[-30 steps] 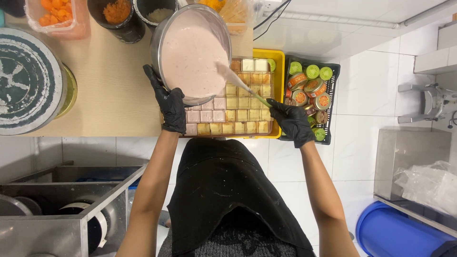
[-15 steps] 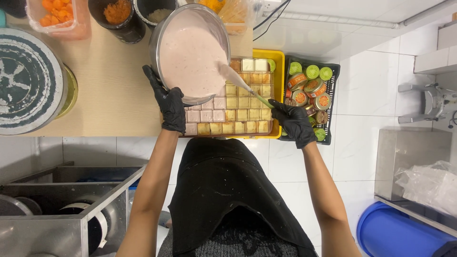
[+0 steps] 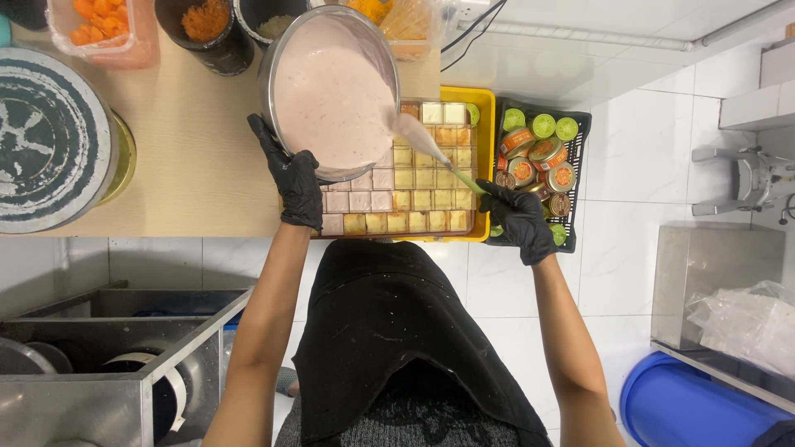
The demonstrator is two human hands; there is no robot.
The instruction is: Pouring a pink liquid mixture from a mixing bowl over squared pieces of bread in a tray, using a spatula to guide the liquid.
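My left hand (image 3: 291, 178), in a black glove, grips the rim of a steel bowl (image 3: 273, 62) full of pink batter (image 3: 331, 95), tilted over a grid mould tray (image 3: 414, 178). My right hand (image 3: 520, 219), also gloved in black, holds a green-handled spatula (image 3: 426, 145) whose batter-coated blade touches the bowl's lip. Some of the tray's square cells on the left hold pink batter; the others show yellow-brown contents. The tray rests in a yellow bin (image 3: 482, 108) at the wooden counter's edge.
A black crate (image 3: 580, 165) of small lidded tins and green caps stands right of the yellow bin. A large round dark lid (image 3: 45, 136), tubs of orange pieces (image 3: 103, 25) and dark cups (image 3: 207, 29) sit on the counter. Below are steel bins (image 3: 99, 364) and a blue barrel (image 3: 704, 410).
The spatula blade has shifted slightly along the bowl's lip. Both hands and the bowl have held nearly the same place.
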